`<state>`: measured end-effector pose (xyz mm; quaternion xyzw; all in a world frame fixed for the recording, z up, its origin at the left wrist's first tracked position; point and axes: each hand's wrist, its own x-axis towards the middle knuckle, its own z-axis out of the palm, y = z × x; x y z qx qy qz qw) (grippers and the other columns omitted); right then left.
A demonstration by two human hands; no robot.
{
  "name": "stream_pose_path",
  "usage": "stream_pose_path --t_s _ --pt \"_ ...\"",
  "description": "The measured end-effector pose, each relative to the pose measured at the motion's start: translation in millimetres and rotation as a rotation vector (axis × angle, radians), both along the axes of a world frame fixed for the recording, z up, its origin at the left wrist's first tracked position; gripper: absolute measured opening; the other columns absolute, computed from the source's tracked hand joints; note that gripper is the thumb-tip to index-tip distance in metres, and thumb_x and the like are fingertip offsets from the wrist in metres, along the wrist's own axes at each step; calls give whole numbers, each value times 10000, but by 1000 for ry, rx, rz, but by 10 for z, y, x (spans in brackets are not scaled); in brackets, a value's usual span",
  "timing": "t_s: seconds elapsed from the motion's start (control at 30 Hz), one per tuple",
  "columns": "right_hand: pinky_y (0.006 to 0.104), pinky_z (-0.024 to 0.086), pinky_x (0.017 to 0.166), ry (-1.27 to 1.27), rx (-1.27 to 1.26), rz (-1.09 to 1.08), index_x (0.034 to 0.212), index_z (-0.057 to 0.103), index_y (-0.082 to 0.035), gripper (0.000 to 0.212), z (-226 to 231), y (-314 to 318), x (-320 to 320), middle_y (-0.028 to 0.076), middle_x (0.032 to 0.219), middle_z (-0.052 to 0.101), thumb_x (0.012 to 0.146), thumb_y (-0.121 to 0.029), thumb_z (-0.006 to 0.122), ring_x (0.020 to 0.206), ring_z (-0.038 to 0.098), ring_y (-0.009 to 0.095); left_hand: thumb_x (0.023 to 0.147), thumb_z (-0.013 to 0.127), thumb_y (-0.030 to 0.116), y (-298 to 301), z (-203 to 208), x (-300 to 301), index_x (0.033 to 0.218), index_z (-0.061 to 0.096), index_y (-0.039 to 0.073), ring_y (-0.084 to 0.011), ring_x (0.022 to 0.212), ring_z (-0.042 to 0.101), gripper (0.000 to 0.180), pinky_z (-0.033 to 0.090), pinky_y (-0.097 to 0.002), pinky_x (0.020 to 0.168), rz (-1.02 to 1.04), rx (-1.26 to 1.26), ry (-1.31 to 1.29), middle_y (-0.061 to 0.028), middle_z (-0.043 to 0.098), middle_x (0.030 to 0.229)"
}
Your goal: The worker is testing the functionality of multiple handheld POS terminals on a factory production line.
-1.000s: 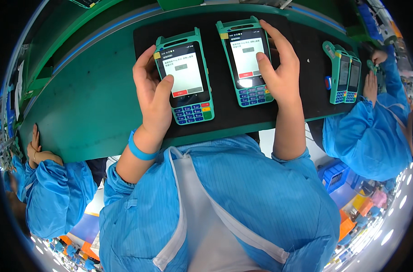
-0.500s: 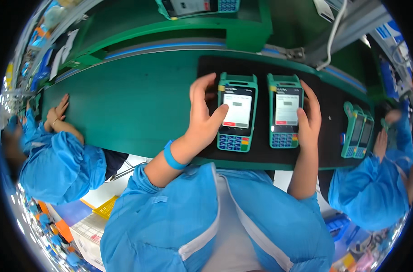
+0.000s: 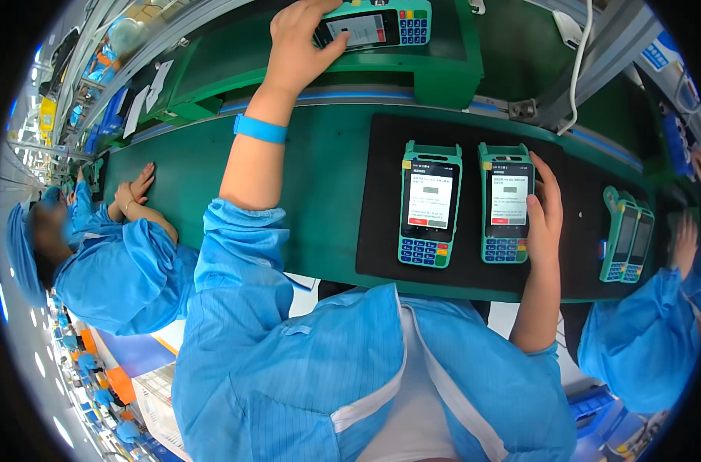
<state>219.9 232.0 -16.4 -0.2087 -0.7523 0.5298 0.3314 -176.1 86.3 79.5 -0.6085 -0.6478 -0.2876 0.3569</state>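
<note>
Two green card payment terminals lie side by side on a black mat (image 3: pixel 381 231), screens lit and keypads toward me. My right hand (image 3: pixel 547 212) grips the right edge of the right-hand terminal (image 3: pixel 508 202), thumb on its front and fingers along its side. The left-hand terminal (image 3: pixel 429 204) lies untouched. My left hand (image 3: pixel 300 46) reaches out to a third terminal (image 3: pixel 373 29) lying sideways on the raised green shelf. It holds that terminal's left end, with the thumb over the screen; the far fingertips are partly hidden.
Two more terminals (image 3: pixel 626 235) stand close together at the mat's right end, near a co-worker's hand (image 3: pixel 684 245). Another co-worker's hands (image 3: pixel 135 189) rest on the green bench (image 3: pixel 320 165) at left. A white cable (image 3: pixel 579 69) hangs beside a metal post.
My left hand has left the left-hand terminal and moved far forward to the one on the shelf. My right hand stays at the right-hand terminal. More text shows on both screens.
</note>
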Motion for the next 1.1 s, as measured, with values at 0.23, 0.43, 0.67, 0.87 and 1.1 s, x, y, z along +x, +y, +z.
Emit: stream_pose_path --t_s 0.23,0.43,0.67,0.87,1.1 --pt "378 352 1072 -44 34 -8 1350 488 18 547 -7 24 6 171 1387 497 821 -116 523 1282 471 283 683 786 180 3 4 -63 1088 666 104 -277 1007 607 428 435 -382 912 5 -30 -30 -57 669 1083" --pt "380 346 1076 -58 96 -2 1352 489 14 546 -3 38 4 170 1395 492 833 -150 535 1291 463 285 666 801 161 -4 21 -54 1093 673 104 -261 1036 582 449 436 -362 918 9 -39 -100 -57 659 1101" --pt "368 388 1035 -46 61 3 1361 480 9 537 9 23 -4 174 1404 479 852 -158 518 1255 493 279 663 803 156 -2 -12 -66 1106 674 106 -257 1046 571 465 434 -355 927 -16 -30 -129 -56 654 1114" --pt "370 387 1036 -35 59 19 1360 474 17 528 12 34 -4 179 1402 478 861 -152 509 1257 490 281 662 803 155 -3 -14 -46 1110 672 106 -259 1050 568 470 433 -355 930 -18 -35 -149 -59 650 1122" --pt "371 382 1041 -22 29 27 1358 472 22 525 -9 39 4 181 1405 473 861 -144 507 1261 487 283 660 804 155 -7 -12 -60 1119 667 108 -259 1048 569 481 430 -356 933 -22 -41 -123 -58 650 1123"
